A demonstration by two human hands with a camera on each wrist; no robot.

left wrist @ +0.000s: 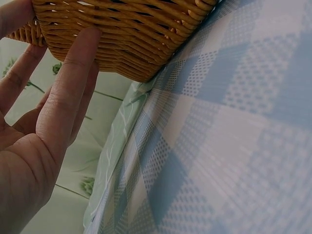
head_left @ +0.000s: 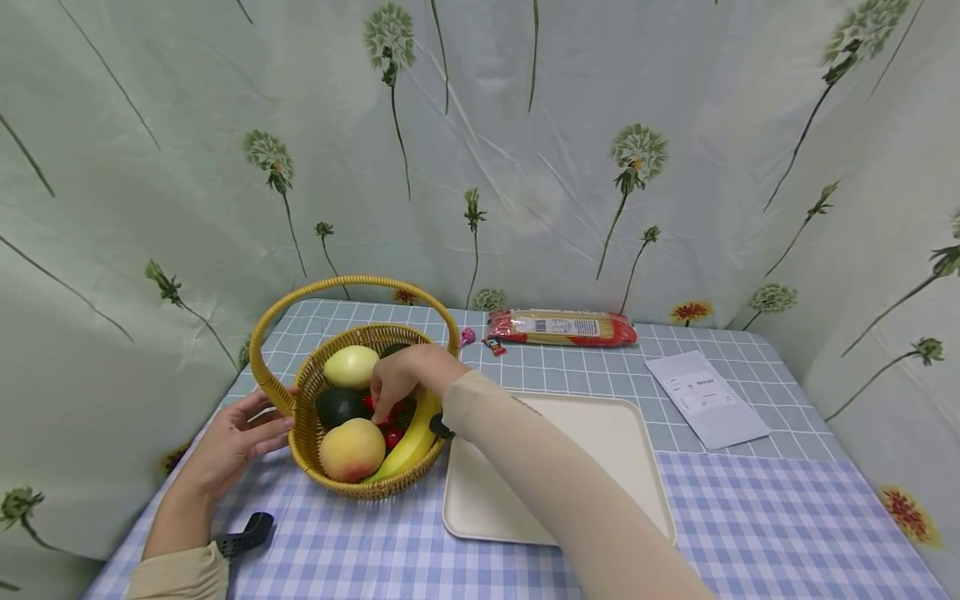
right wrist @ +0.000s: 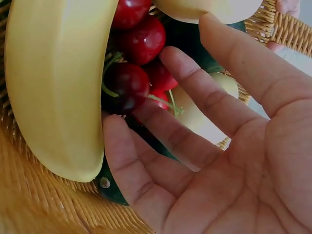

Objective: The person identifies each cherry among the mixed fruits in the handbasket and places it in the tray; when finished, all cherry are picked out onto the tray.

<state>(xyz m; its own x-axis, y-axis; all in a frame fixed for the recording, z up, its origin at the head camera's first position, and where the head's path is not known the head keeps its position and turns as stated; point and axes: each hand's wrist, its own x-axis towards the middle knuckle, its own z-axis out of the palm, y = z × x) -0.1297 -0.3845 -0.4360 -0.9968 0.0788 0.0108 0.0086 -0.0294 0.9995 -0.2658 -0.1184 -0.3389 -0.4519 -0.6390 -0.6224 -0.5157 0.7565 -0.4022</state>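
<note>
A yellow wicker basket (head_left: 375, 492) with a tall handle stands on the left of the table. My left hand (head_left: 242, 435) touches its left side near the handle's base, straight fingers against the woven wall (left wrist: 131, 29). Over the fruit inside, my right hand (head_left: 405, 379) reaches down, and its spread, slightly bent fingers lie among red cherries (right wrist: 141, 40). One dark cherry (right wrist: 126, 87) with a green stem lies right at the fingertips. Around them are a banana (head_left: 408, 448), a peach (head_left: 352, 450), a dark green fruit (head_left: 340, 408) and a pale yellow fruit (head_left: 351, 367).
A cream tray (head_left: 618, 467) lies right of the basket, partly under the right forearm. Behind it are a red-and-clear noodle packet (head_left: 562, 327) and small wrapped candies (head_left: 495, 346). A white pouch (head_left: 707, 398) lies farther right. A dandelion-print curtain (head_left: 525, 167) surrounds the table.
</note>
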